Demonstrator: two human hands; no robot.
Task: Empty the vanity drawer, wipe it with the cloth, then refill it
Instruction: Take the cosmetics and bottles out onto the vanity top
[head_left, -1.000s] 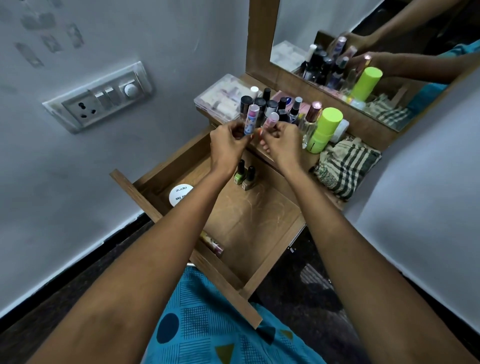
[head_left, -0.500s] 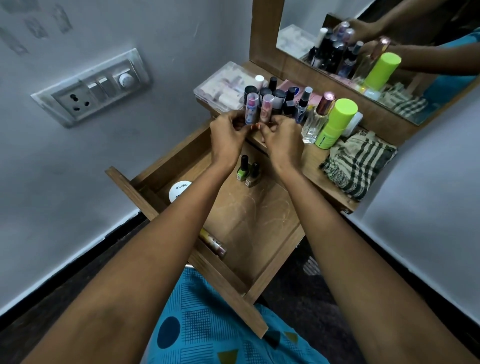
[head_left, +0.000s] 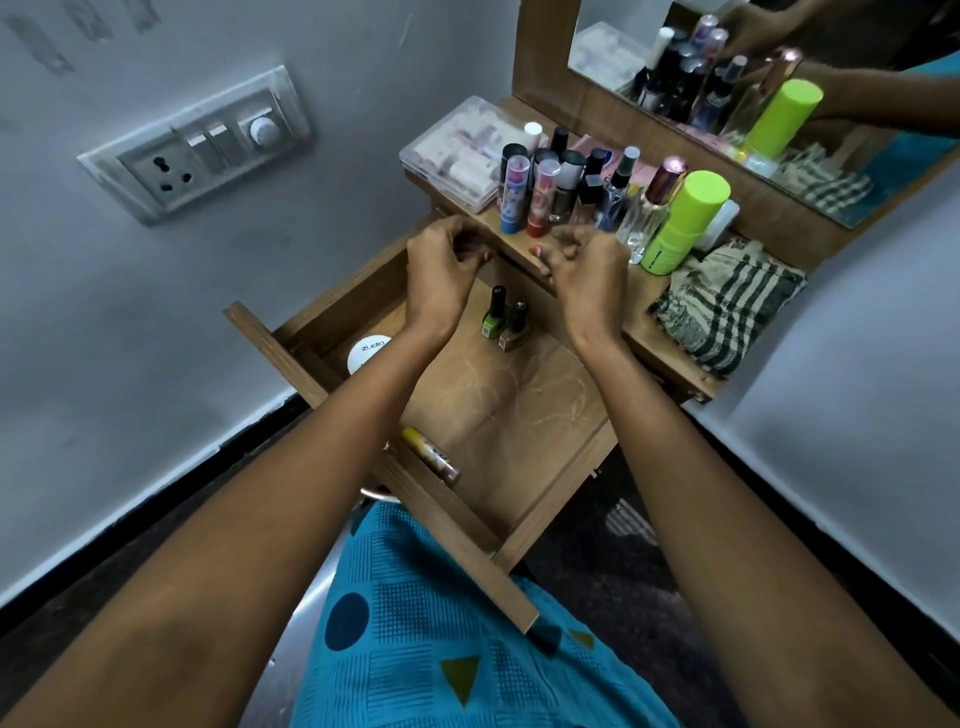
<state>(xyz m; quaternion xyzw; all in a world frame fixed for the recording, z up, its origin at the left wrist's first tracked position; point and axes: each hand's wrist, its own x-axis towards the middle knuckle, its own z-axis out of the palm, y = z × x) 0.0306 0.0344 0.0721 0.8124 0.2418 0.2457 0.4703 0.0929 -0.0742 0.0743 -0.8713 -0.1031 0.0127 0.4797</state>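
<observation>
Your left hand and right hand hang loosely curled, empty, over the drawer; it holds two nail polish bottles far, white jar left, tube near

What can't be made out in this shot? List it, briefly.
Head view only:
- White jar lid in the drawer: its lower print is covered by the left forearm.
- Tube by the drawer's front wall: label too small to read.
- Clear box on the vanity top: contents blurred through the lid.
- Drawer floor under both forearms: hidden.
</observation>
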